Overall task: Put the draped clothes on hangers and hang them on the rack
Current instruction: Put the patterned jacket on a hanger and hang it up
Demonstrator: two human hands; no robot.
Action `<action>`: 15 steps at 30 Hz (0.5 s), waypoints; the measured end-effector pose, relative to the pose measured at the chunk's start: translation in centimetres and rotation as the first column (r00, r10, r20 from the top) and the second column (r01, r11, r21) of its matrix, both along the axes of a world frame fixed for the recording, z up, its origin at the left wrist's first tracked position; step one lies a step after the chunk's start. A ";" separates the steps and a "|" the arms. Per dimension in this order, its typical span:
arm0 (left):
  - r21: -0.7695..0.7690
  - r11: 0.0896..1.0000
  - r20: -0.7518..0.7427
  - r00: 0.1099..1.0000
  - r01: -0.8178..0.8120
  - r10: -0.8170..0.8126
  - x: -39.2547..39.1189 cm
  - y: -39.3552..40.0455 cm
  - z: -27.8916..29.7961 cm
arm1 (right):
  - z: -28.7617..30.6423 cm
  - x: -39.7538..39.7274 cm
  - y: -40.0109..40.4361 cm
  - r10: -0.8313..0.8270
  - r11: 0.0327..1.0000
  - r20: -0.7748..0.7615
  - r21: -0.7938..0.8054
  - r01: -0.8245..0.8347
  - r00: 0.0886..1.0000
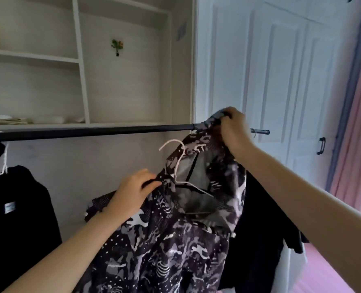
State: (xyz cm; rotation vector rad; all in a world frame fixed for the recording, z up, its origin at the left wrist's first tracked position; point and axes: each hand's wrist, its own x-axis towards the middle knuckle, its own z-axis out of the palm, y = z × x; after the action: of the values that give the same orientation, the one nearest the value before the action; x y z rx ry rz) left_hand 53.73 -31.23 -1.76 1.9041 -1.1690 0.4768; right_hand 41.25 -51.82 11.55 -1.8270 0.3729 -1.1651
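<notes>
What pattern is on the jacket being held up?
A dark camouflage-style print in black, grey and white on the jacket, seen in the head view.

Black rack rail (90, 132), patterned jacket (175, 240) draped (right end), black garment (16, 208) hung left

No readable text, number or brand is to be made out anywhere. A small pale label (10, 207) is sewn on the black garment (16, 218) at the lower left of the frame, but its print is too blurred to be read. The patterned jacket (175, 240) bears only shapes, no lettering.
</notes>
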 end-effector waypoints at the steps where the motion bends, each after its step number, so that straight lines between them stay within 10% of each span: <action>1: -0.015 1.000 -0.003 1.000 0.003 -0.003 -0.5 0.0 0.2 | 0.0 0.8 0.2 -0.021 0.997 -0.021 -0.076 0.020 1.000; 7: -0.159 0.985 -0.058 0.997 -0.060 0.052 -0.7 1.3 1.2 | -2.5 4.6 -0.6 0.135 0.969 -0.484 -0.120 -0.218 0.865; 15: -0.253 0.938 -0.138 0.969 -0.236 0.206 2.1 2.7 1.0 | -5.0 2.5 -3.8 -0.295 0.912 -0.647 -0.411 0.004 0.703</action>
State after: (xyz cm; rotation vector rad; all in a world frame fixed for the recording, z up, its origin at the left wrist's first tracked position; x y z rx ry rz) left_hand 55.88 -28.55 -0.78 1.8067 -0.7778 0.6116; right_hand 43.73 -55.58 6.53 -2.6157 0.7874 -0.6078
